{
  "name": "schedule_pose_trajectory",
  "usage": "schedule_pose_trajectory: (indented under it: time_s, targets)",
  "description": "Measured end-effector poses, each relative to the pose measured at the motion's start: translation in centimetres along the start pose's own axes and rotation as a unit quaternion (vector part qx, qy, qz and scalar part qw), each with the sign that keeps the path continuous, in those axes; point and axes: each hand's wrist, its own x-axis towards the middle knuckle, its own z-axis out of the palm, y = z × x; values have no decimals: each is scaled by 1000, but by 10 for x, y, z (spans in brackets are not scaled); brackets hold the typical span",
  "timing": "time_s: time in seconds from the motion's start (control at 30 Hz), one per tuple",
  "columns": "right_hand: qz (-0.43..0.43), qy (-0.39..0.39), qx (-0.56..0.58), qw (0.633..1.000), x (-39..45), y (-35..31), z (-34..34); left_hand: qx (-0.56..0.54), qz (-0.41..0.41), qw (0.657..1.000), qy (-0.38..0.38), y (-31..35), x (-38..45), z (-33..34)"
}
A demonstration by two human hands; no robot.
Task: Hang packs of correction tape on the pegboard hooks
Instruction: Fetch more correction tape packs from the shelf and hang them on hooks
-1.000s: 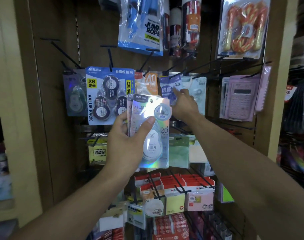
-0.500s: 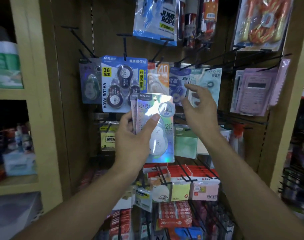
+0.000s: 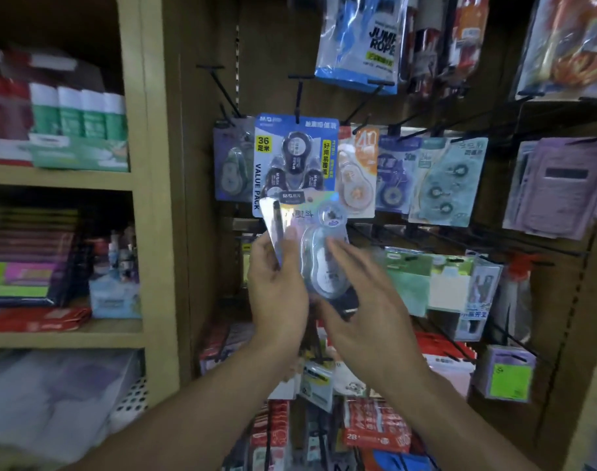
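The left hand [image 3: 277, 294] is clamped on a small fan of holographic correction tape packs [image 3: 307, 232], thumb across the front and fingers behind, holding them upright in front of the pegboard [image 3: 266, 56]. The fan splays toward eleven o'clock, where the edge of a rear pack shows dark and thin. The right hand [image 3: 365, 307] comes in from four o'clock with its fingers spread and blurred, laid over the clear blister of the front pack; whether it grips the pack or only touches it I cannot tell.

Straight behind the held packs, at twelve o'clock, a blue value pack [image 3: 295, 158] of three black tape rollers hangs on a hook. At ten o'clock from the hands a greyish single pack [image 3: 231, 164] hangs beside it. Toward one and two o'clock runs a row of hung packs: an orange-topped pack [image 3: 358, 171], a dark blue pack [image 3: 392, 175], then a pale teal pack [image 3: 446, 181]. Farther at two o'clock hang lilac calculators [image 3: 555, 185]. High at one o'clock is a jump rope bag [image 3: 361, 42]. Bare black hooks [image 3: 222, 90] stick out at eleven o'clock. At nine o'clock, wooden shelves [image 3: 134, 178] carry green-and-white glue sticks [image 3: 79, 110].
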Motion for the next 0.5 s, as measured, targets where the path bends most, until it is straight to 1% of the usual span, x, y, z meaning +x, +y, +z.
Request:
schedule_pose_trajectory:
  time_s: [0.13,0.17,0.27,0.33,0.5]
  targets:
    - [-33,-23,38,998,20,-15,20,16,28,999,10,17,11,-31]
    - [-47,-18,38,998,25,-20,27,22,35,999,20,22,15,-40]
    - [-94,39,17,995,44,-36,50,34,53,997,53,35,25,-65]
    - [-108,65,1,992,63,-44,66,50,68,993,80,41,29,-82]
    - [-117,90,-34,988,119,-55,97,63,74,986,136,54,31,-118]
